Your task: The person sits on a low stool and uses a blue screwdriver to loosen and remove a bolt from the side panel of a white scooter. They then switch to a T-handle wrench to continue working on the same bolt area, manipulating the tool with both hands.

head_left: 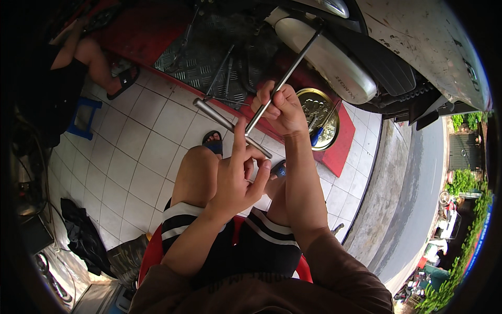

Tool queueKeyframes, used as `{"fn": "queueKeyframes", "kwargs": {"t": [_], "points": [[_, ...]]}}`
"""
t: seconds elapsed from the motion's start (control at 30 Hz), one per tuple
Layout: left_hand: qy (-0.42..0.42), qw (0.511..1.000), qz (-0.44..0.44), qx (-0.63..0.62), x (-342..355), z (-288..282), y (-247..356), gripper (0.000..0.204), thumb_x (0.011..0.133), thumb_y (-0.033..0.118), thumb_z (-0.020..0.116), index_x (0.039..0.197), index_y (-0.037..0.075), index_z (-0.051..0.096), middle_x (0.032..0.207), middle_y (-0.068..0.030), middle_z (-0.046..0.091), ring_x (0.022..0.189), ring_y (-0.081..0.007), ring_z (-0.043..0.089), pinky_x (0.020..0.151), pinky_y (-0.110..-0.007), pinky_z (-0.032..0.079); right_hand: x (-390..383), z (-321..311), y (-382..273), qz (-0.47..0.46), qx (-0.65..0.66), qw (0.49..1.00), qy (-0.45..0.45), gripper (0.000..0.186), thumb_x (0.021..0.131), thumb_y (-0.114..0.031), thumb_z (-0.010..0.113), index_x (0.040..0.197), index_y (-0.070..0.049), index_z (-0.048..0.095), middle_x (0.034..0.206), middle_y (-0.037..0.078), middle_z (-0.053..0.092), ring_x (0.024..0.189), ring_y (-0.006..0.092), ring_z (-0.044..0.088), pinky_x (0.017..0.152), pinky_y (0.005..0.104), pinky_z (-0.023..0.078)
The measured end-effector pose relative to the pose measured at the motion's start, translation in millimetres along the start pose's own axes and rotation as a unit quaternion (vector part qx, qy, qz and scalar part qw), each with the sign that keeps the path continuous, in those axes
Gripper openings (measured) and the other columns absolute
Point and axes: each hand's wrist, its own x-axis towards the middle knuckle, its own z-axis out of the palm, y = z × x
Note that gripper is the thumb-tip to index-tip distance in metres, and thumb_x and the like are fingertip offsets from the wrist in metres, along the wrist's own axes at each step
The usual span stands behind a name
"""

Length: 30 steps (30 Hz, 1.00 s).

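Observation:
A steel T-handle wrench (282, 81) is held in front of me, its long shaft slanting up and to the right. My right hand (281, 107) is closed round the middle of that shaft. The crossbar has a thicker end at its left, and my left hand (240, 175) grips it near the junction, index finger raised along it and the other fingers curled near its right end. In the picture the far tip of the shaft overlaps the pale side cover (327, 57) of a motorbike; whether it touches cannot be told.
A round metal tray (336, 131) with small parts and a blue-handled screwdriver (317, 137) sits on the red lift platform (342, 152). Several long tools lie on the tread plate (196, 73). At left are another person's leg (99, 63) and a blue stool (83, 118). A road (397, 193) runs at right.

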Motion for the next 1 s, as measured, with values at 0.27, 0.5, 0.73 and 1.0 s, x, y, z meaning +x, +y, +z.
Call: {"fn": "queueKeyframes", "kwargs": {"t": [0.27,0.5,0.73,1.0], "points": [[0.043,0.994,-0.097,0.004,0.5,-3.8,-11.6,0.025,0.089,0.011,0.068,0.110,-0.001,0.064,0.060,0.0026,0.048,0.050,-0.0021,0.036,0.044,-0.021,0.028,-0.9,-1.6,-0.6,0.003,0.029,1.000,0.011,0.043,0.099,-0.040,0.053,0.089,0.001,0.058,0.052,-0.004,0.038,0.049,0.0072,0.031,0.050,0.0231,0.027],[0.021,0.996,-0.081,0.012,0.8,-10.7,-9.1,0.021,0.089,0.014,0.068,0.076,0.001,0.059,0.059,0.0020,0.049,0.049,-0.0025,0.035,0.043,-0.022,0.026,-11.1,-5.2,0.8,0.037,0.004,0.999,0.030,0.055,0.101,-0.044,0.044,0.088,0.007,0.061,0.048,0.004,0.046,0.043,0.0104,0.039,0.048,0.0234,0.033],[0.003,0.997,-0.079,0.018,-3.4,-8.1,-4.4,0.026,0.090,0.014,0.067,0.070,0.001,0.057,0.056,-0.0008,0.050,0.046,-0.0044,0.038,0.043,-0.022,0.028,-17.8,-3.1,-1.4,0.046,0.025,0.998,0.020,0.057,0.102,-0.043,0.041,0.087,0.008,0.062,0.046,0.007,0.049,0.041,0.0118,0.040,0.052,0.0238,0.038],[0.095,0.992,-0.013,0.081,9.3,-33.9,-12.8,0.011,0.081,0.003,0.062,0.072,-0.002,0.058,0.056,-0.0018,0.052,0.047,-0.0052,0.043,0.045,-0.022,0.030,-40.0,-11.9,-9.4,0.062,0.040,0.996,0.046,0.055,0.101,-0.039,0.043,0.080,0.008,0.063,0.045,0.008,0.049,0.039,0.0130,0.041,0.050,0.0238,0.039]]}}
